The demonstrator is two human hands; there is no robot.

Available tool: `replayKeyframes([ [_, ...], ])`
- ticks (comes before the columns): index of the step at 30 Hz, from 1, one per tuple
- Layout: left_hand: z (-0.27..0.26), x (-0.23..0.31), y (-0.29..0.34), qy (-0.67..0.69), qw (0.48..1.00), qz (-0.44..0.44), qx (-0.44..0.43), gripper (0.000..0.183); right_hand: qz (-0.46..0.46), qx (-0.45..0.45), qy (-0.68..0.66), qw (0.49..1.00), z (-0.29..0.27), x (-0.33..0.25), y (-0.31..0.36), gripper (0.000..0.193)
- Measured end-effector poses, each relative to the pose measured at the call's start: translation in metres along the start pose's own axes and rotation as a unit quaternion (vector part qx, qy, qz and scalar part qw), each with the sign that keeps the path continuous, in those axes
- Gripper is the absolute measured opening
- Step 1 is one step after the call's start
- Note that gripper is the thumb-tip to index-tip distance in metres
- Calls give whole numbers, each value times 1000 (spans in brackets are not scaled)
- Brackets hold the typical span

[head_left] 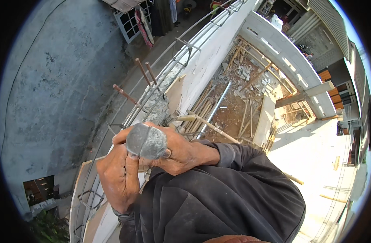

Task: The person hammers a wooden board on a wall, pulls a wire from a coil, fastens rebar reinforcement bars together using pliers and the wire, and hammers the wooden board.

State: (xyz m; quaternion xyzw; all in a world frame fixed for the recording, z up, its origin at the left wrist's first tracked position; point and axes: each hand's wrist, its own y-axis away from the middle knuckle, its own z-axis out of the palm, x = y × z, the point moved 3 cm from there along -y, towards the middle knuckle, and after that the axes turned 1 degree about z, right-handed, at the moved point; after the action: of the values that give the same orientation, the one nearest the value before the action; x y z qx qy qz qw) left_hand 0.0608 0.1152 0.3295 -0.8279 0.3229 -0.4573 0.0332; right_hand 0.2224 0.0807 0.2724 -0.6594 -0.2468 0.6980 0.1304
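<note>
Both my hands are closed together around a grey rounded lump (146,141), held just over the top of the wall. Its left half is smooth and darker, while the right half is paler and rough. My left hand (117,174) grips from the left, fingers curled beneath and beside it. From the right, my right hand (179,152) wraps it, with the thumb against its lower edge. Whatever part of the lump lies under the fingers is hidden. Just beyond my hands, broken concrete (155,106) and bent steel bars (187,52) run along the wall top.
Rusty rebar ends (143,72) stick up beyond my hands. To the left, a narrow gap separates this wall from a grey plastered wall (72,81). Far below on the right lie rubble (244,71), bamboo poles (203,105) and a long board (265,117).
</note>
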Motion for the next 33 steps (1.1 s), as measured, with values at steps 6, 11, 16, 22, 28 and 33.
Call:
replayKeyframes([
  [6,-2,-33,-16,169,985,-29,-29,37,76,77,-73,991,-10,14,2,27],
  [11,23,-48,-38,172,971,-64,153,39,61,112,37,991,-16,22,6,25],
  [16,51,-66,-59,576,811,-84,60,41,83,122,18,989,-41,18,8,37],
  [22,56,-32,-89,423,906,27,-10,43,169,90,44,980,-93,-17,1,29],
  [28,43,15,-121,478,871,-83,-70,46,113,119,-64,984,-115,-9,-10,25],
  [33,34,-7,-129,507,848,-58,-142,35,57,128,-20,990,-114,-20,-18,25],
])
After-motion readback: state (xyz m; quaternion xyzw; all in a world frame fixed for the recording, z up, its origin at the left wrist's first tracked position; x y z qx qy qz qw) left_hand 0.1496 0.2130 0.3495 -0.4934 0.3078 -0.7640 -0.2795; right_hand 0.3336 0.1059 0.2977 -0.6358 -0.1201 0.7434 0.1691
